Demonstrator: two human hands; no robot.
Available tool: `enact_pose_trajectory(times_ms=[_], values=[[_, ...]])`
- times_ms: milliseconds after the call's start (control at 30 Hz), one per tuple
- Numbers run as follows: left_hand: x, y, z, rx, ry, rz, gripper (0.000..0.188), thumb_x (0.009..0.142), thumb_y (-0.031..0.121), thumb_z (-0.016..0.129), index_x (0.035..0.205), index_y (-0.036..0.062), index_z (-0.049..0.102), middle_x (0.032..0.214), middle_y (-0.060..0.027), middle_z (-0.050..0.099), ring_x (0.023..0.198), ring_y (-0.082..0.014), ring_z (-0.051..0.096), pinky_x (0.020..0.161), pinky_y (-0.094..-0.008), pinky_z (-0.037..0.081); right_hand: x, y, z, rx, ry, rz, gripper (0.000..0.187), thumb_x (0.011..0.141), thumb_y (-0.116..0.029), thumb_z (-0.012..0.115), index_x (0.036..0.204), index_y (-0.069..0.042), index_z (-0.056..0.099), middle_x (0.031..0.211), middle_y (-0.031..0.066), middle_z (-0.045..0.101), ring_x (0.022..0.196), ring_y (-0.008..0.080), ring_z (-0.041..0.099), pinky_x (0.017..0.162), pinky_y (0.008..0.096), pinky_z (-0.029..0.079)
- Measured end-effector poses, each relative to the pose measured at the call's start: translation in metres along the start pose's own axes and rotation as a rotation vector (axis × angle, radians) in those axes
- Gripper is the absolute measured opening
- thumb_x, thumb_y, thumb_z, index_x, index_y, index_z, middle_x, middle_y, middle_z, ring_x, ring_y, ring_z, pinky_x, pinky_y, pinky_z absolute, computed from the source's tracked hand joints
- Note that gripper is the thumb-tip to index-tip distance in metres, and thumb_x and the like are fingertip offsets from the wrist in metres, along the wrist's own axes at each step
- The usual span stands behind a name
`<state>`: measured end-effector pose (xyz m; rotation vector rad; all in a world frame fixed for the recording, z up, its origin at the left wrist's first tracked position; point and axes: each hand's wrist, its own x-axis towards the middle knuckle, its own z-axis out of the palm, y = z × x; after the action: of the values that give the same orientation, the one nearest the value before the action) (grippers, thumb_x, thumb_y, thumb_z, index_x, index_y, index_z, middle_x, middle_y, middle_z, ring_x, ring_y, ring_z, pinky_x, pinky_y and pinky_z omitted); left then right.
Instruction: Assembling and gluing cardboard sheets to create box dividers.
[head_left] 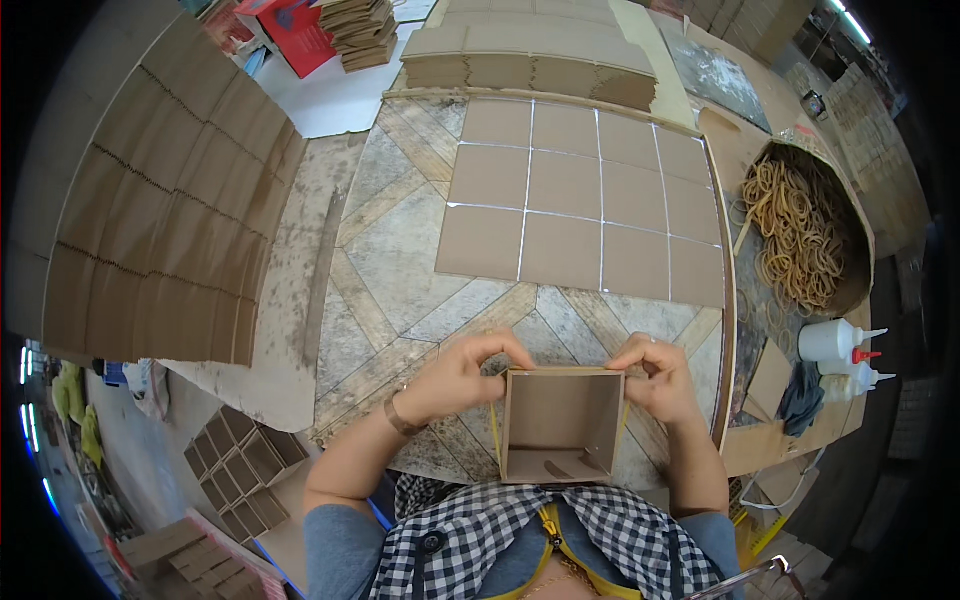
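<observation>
A small open cardboard box (pixel 560 412) stands at the table's near edge, close to my body, its open side facing up toward me. My left hand (pixel 462 378) grips its far left corner, fingers bent and thumb against the side. At the far right corner my right hand (pixel 662 378) pinches the edge in the same way. A yellow rubber band (pixel 495 442) runs along the box's left side, and a strip of yellow shows at the right side too. Farther off, flat cardboard pieces (pixel 563 187) lie in a grid, with white lines along their seams.
Tall cardboard stacks (pixel 165 215) rise on the left, and more flat cardboard (pixel 525 75) lies beyond the table. On the right are a container of rubber bands (pixel 795 230), white squeeze bottles (pixel 830 341) and a dark cloth (pixel 799 398). Finished-looking boxes (pixel 240 462) sit low at left.
</observation>
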<state>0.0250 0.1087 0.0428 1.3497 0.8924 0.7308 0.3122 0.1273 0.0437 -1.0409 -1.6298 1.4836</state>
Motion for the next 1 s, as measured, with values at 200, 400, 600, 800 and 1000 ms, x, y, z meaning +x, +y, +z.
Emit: enact_pose_trajectory(times_ms=[200, 400, 600, 800, 1000], values=[[-0.029, -0.017, 0.002, 0.223, -0.006, 0.204, 0.062, 0.09, 0.043, 0.05, 0.138, 0.0066, 0.037, 0.148, -0.017, 0.022, 0.139, -0.0306, 0.016, 0.112, -0.041, 0.017, -0.038, 0.022, 0.0, 0.258, -0.057, -0.004, 0.056, 0.087, -0.029, 0.06, 0.133, -0.002, 0.043, 0.137, 0.0171, 0.042, 0.124, 0.0253, 0.044, 0.102, 0.034, 0.034], [-0.039, 0.027, 0.07, -0.065, 0.306, 0.14, 0.08, 0.096, 0.05, 0.034, 0.145, -0.0037, 0.001, 0.153, -0.021, 0.002, 0.142, -0.0313, 0.001, 0.114, -0.0389, 0.006, -0.042, -0.016, 0.078, 0.366, 0.176, -0.1, 0.086, 0.089, -0.038, 0.055, 0.146, 0.002, 0.005, 0.154, 0.0169, 0.008, 0.14, 0.0267, 0.016, 0.112, 0.0384, 0.015], [-0.026, -0.006, 0.063, -0.145, 0.304, 0.058, 0.076, 0.098, 0.043, 0.035, 0.146, -0.0037, 0.0, 0.153, -0.0209, 0.0, 0.143, -0.0302, 0.001, 0.114, -0.0383, 0.005, -0.039, 0.013, 0.086, 0.328, 0.278, -0.157, 0.082, 0.085, -0.034, 0.055, 0.145, 0.003, 0.014, 0.15, 0.0176, 0.019, 0.135, 0.027, 0.026, 0.109, 0.0388, 0.022], [-0.049, 0.008, 0.059, 0.361, 0.613, 0.227, 0.062, 0.091, 0.028, 0.056, 0.139, -0.0012, 0.029, 0.142, -0.022, 0.031, 0.134, -0.0332, 0.028, 0.109, -0.0397, 0.024, -0.037, 0.004, 0.1, 0.212, 0.338, -0.178, 0.071, 0.086, -0.034, 0.054, 0.139, 0.005, 0.028, 0.135, 0.0181, 0.04, 0.124, 0.027, 0.039, 0.106, 0.0386, 0.028], [-0.112, 0.062, 0.067, 0.464, 0.429, 0.085, 0.051, 0.076, 0.035, 0.075, 0.11, 0.0004, 0.058, 0.084, -0.0149, 0.064, 0.079, -0.0298, 0.062, 0.069, -0.0355, 0.05, -0.008, -0.065, 0.132, -0.365, 0.084, -0.486, 0.04, 0.097, -0.028, 0.04, 0.114, 0.004, 0.056, 0.109, 0.0195, 0.055, 0.104, 0.0317, 0.051, 0.092, 0.0406, 0.037]])
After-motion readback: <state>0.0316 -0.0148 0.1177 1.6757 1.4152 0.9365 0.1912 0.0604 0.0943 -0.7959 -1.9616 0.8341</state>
